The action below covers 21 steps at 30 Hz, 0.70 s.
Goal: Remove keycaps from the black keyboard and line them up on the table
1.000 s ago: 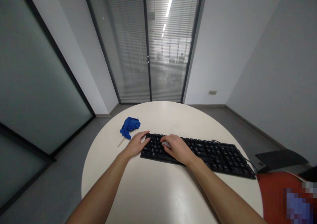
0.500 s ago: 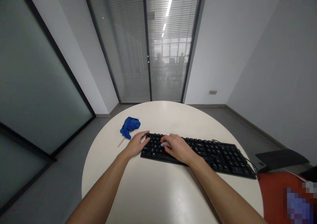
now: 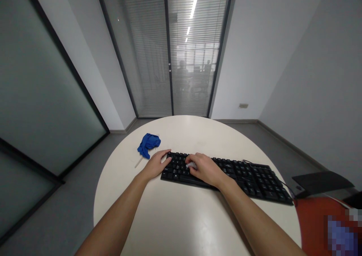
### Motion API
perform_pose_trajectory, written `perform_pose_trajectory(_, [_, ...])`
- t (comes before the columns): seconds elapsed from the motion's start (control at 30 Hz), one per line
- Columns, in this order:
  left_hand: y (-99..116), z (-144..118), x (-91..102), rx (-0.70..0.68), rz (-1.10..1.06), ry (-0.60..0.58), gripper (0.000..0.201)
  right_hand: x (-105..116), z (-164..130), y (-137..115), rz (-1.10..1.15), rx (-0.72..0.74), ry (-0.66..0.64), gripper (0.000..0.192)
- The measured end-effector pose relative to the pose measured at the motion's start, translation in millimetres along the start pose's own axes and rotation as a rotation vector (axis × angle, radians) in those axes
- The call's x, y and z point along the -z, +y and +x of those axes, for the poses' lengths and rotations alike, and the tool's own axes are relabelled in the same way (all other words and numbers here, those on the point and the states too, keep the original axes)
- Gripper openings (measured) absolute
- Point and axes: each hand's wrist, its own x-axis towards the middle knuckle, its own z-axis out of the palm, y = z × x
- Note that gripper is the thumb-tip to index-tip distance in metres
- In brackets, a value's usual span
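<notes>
The right hand (image 3: 206, 169) lies curled over the left part of a black keyboard (image 3: 226, 172), and its fingertips pinch a small pale thing (image 3: 191, 165) against the keys; most of that thing is hidden under the fingers, so what it is cannot be made out. The left hand (image 3: 155, 164) rests flat at the keyboard's left end, relaxed and grasping nothing, thumb touching the corner of the keyboard. Both forearms reach in from the near edge of the round white desk (image 3: 175, 218), cut off by the bottom of the view. The keyboard lies slantwise across the middle of the desk, its right end near the right edge. A crumpled blue cloth (image 3: 148, 144) sits near the far left edge, with a thin pale stick (image 3: 138, 162) just beside it.
</notes>
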Motion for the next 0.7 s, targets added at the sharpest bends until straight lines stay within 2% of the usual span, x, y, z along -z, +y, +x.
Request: perform_pose_trajectory(0.7, [2.4, 0.4, 1.5, 0.011, 0.008, -0.008, 0.046, -0.6, -1.0, 2.1, 0.005, 0.006, 0.008, 0.021])
